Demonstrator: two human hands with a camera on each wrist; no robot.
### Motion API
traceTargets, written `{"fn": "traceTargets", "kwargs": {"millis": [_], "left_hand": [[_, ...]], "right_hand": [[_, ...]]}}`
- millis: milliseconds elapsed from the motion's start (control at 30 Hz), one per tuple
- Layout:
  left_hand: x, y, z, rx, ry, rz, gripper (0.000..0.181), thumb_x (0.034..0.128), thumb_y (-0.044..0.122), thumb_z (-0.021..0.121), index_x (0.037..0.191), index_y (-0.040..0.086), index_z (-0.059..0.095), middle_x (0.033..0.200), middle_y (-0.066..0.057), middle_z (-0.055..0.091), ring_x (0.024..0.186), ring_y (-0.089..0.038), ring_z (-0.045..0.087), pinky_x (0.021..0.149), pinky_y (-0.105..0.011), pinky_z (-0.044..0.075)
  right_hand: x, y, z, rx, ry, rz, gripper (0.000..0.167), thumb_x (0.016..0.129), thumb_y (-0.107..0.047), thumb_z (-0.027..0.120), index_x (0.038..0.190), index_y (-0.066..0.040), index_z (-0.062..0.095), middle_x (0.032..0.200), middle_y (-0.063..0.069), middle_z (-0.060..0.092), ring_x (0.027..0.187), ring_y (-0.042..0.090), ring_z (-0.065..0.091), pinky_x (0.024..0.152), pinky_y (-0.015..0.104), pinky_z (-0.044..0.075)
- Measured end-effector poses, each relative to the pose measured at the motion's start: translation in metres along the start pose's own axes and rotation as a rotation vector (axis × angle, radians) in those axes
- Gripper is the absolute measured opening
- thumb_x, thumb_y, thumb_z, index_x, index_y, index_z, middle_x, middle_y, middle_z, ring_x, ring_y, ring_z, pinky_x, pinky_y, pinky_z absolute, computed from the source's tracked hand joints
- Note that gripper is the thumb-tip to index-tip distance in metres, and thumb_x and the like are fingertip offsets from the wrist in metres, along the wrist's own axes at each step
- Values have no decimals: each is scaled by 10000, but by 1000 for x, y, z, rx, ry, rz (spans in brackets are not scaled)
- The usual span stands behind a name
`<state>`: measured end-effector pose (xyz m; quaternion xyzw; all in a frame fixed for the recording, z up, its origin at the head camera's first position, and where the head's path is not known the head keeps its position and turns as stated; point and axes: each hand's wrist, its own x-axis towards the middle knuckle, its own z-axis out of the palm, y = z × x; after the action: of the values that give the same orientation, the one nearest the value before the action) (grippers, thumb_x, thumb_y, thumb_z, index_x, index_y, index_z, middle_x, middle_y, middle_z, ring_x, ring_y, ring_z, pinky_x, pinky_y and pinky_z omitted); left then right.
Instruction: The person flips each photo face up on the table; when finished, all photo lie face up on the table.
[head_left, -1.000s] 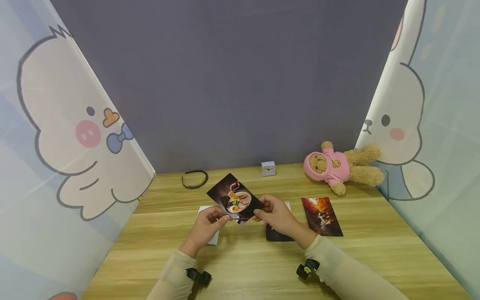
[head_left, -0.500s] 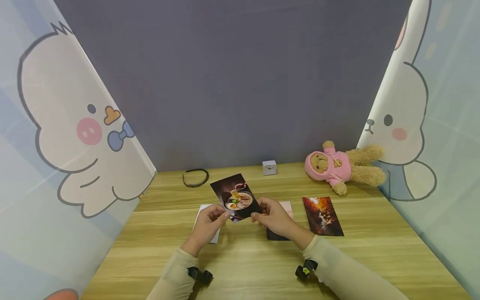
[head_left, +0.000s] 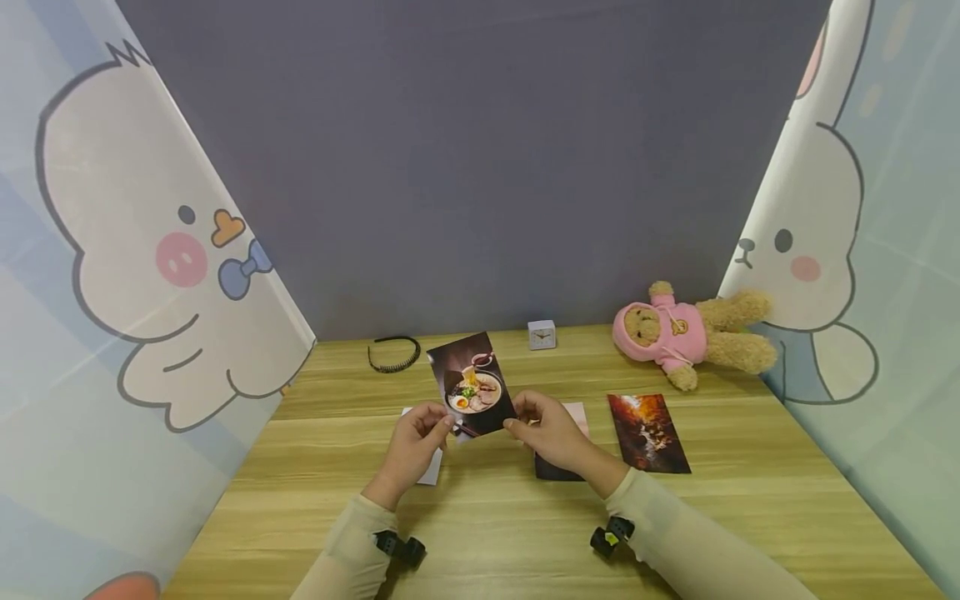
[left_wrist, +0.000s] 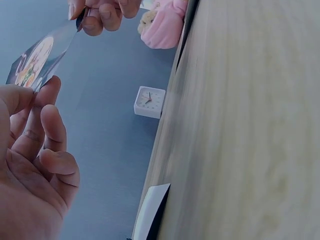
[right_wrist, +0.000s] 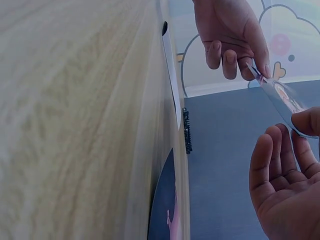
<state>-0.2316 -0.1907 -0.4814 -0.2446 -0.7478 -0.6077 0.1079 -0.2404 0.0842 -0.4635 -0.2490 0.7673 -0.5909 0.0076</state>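
Observation:
Above the table, a photo card (head_left: 474, 388) of a ramen bowl on a dark ground is held up by both hands. My left hand (head_left: 413, 444) pinches its lower left corner between thumb and fingers. At the lower right corner my right hand (head_left: 553, 432) pinches it the same way. In the left wrist view the ramen card (left_wrist: 37, 62) spans from one hand to the other. Under my left hand lies a white card (head_left: 431, 470), partly hidden. A pink and black card (head_left: 558, 468) lies partly covered by my right hand. Farther right lies a card with a fiery orange picture (head_left: 648, 433).
At the table's back stand a small white clock (head_left: 542, 335) and a black toothed headband (head_left: 394, 356). A teddy bear in a pink hoodie (head_left: 678, 333) lies at the back right. Cartoon-printed side panels and a grey back panel (head_left: 480, 167) enclose the wooden table (head_left: 495, 533).
Both hands have turned the ramen card clockwise, from a diamond-like slant to nearly upright, and raised it slightly. The grips stay at its lower corners. The things on the table have not moved.

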Motion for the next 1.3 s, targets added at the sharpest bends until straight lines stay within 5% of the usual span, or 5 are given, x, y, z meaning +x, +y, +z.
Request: {"fn": "traceTargets", "kwargs": {"millis": [267, 467, 567, 767, 1300], "left_hand": [[0, -1, -1, 19, 0, -9, 74, 1057, 67, 632, 1068, 15, 682, 781, -12, 673, 593, -420, 557, 546, -455, 536], [0, 0, -2, 10, -10, -53, 147, 1065, 116, 634, 1187, 44, 674, 869, -220, 704, 617, -358, 595, 581, -470, 546], [-1, -1, -2, -8, -20, -64, 224, 1040, 109, 676, 1254, 47, 656, 917, -278, 703, 617, -256, 588, 581, -372, 524], [-2, -2, 0, -11, -31, -49, 328, 999, 71, 724, 1310, 35, 623, 939, -175, 737, 637, -89, 571, 577, -229, 453], [-1, 1, 0, 25, -41, -71, 400, 1012, 87, 714, 1389, 50, 585, 930, -149, 734, 640, -87, 552, 567, -230, 438]], "right_hand": [[0, 1, 0, -6, 15, -9, 116, 986, -98, 744, 995, -59, 635, 806, 63, 639, 678, 187, 621, 576, 450, 582], [1, -1, 2, 10, 55, 11, 97, 979, 22, 704, 983, 14, 607, 798, 99, 631, 647, 271, 618, 540, 386, 560], [2, -1, 1, 34, 69, 36, 99, 977, 62, 681, 971, 49, 583, 790, 162, 629, 619, 247, 606, 543, 428, 562], [2, 2, 0, 74, 49, 54, 133, 980, 14, 710, 968, 25, 578, 806, 189, 660, 620, 185, 611, 546, 388, 556], [3, -1, -1, 79, 95, 50, 239, 970, 19, 717, 1180, 57, 610, 879, 119, 651, 628, 400, 601, 450, 301, 501]]}}
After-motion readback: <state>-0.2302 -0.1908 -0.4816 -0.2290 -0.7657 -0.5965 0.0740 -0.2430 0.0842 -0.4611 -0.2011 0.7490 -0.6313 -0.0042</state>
